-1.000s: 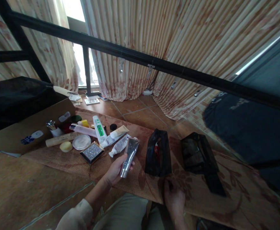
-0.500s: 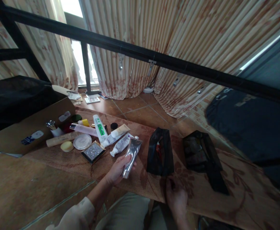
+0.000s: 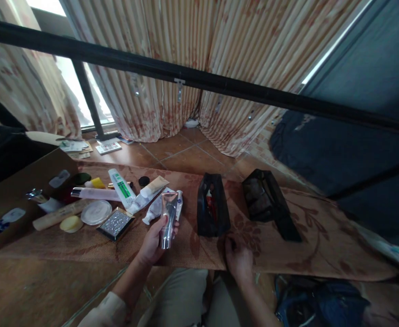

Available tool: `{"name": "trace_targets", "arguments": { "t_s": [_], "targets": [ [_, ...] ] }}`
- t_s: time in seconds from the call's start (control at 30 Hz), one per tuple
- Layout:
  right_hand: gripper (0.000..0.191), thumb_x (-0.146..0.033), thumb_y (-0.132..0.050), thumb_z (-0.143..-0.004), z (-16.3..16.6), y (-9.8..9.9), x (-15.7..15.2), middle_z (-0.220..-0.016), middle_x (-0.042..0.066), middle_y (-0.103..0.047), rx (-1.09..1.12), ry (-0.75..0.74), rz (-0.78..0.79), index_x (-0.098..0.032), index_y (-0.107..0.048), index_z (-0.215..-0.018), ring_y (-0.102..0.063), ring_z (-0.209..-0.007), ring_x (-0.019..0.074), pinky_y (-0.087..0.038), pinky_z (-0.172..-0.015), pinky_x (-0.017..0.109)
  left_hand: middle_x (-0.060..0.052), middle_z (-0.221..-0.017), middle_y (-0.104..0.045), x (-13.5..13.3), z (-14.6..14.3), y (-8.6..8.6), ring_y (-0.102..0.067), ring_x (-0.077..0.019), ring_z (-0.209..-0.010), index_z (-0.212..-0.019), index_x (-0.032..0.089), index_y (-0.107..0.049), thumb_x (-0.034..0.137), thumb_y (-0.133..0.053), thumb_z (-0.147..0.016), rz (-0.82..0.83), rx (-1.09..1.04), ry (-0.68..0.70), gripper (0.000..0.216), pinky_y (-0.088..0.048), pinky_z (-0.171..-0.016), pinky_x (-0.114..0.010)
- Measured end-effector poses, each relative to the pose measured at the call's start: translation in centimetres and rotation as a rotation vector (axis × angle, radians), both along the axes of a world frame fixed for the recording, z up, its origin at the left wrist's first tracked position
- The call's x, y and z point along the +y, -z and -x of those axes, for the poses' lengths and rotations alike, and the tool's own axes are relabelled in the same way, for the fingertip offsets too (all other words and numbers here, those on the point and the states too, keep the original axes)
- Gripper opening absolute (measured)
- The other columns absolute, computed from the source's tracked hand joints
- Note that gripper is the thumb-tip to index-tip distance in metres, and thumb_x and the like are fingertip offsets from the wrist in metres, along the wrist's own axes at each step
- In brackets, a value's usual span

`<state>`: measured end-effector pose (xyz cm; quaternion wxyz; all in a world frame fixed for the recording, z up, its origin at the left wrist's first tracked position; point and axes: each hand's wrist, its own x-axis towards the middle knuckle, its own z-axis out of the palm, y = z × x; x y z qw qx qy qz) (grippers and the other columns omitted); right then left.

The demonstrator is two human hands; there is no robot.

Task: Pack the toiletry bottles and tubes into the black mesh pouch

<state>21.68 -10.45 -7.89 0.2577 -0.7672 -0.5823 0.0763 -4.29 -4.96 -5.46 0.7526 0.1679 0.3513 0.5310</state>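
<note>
My left hand [image 3: 154, 240] is closed around a silver squeeze tube [image 3: 169, 213], its cap end pointing down toward me. Behind it lie white tubes [image 3: 154, 208] and a cream-coloured tube [image 3: 154, 186]. To its left is a glittery compact [image 3: 117, 224]. My right hand [image 3: 238, 259] rests at the near edge of the cloth, fingers curled; whether they pinch anything is too dark to make out. Just beyond it stands an open black mesh pouch [image 3: 214, 206] with a red item [image 3: 211, 204] inside. A second black mesh pouch [image 3: 266, 195] stands farther right.
On the left lie a green-and-white tube [image 3: 122, 188], a round clear case [image 3: 96, 212], a yellow sponge [image 3: 71, 224] and a cardboard box [image 3: 36, 181]. A dark metal bar [image 3: 199, 79] crosses before the curtains. A blue bag [image 3: 322, 302] sits on the floor at lower right.
The view has swung right, so everything appears shifted left. The silver tube stands more upright in my left hand. My right hand stays by the near pouch.
</note>
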Motion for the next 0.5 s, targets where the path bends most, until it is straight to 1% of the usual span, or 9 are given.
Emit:
{"name": "trace_targets", "arguments": {
  "t_s": [0.1,0.23,0.37,0.5],
  "targets": [
    [0.032,-0.031,-0.038,-0.086,0.1,-0.15,0.11,-0.084,0.008,-0.069,0.032,0.001,-0.004,-0.017,-0.067,-0.09,-0.062,-0.074,0.0179,-0.04,-0.066,0.025,-0.008,-0.081,-0.068,0.19,0.08,0.07,-0.063,-0.0143,-0.063,-0.097,0.011,-0.062,0.034,-0.058,-0.083,0.047,-0.028,-0.002,0.027,-0.053,-0.06,-0.025],
    [0.027,-0.028,-0.04,-0.085,0.17,-0.13,0.25,-0.083,0.005,-0.067,0.053,0.003,-0.013,-0.019,-0.066,-0.087,-0.06,-0.075,0.0165,-0.039,-0.067,0.024,-0.008,-0.081,-0.067,0.23,-0.03,-0.13,-0.064,-0.0153,-0.065,-0.098,0.011,-0.062,0.032,-0.058,-0.083,0.061,0.009,0.004,0.026,-0.053,-0.057,-0.025],
    [0.027,-0.026,-0.041,-0.085,0.23,-0.14,0.23,-0.083,0.005,-0.066,0.059,0.015,-0.016,-0.019,-0.066,-0.088,-0.06,-0.074,0.0153,-0.038,-0.065,0.023,-0.007,-0.08,-0.067,0.18,-0.29,-0.62,-0.064,-0.0159,-0.066,-0.098,0.011,-0.062,0.032,-0.061,-0.08,0.061,0.042,0.0,0.027,-0.053,-0.055,-0.024],
    [0.026,-0.025,-0.041,-0.086,0.26,-0.29,0.12,-0.083,0.003,-0.066,0.067,0.004,-0.014,-0.02,-0.066,-0.089,-0.06,-0.072,0.0142,-0.038,-0.063,0.023,-0.007,-0.083,-0.067,0.21,-0.4,-0.55,-0.064,-0.0153,-0.067,-0.098,0.011,-0.062,0.031,-0.068,-0.074,0.018,0.083,-0.007,0.031,-0.051,-0.054,-0.022]
  ]
}}
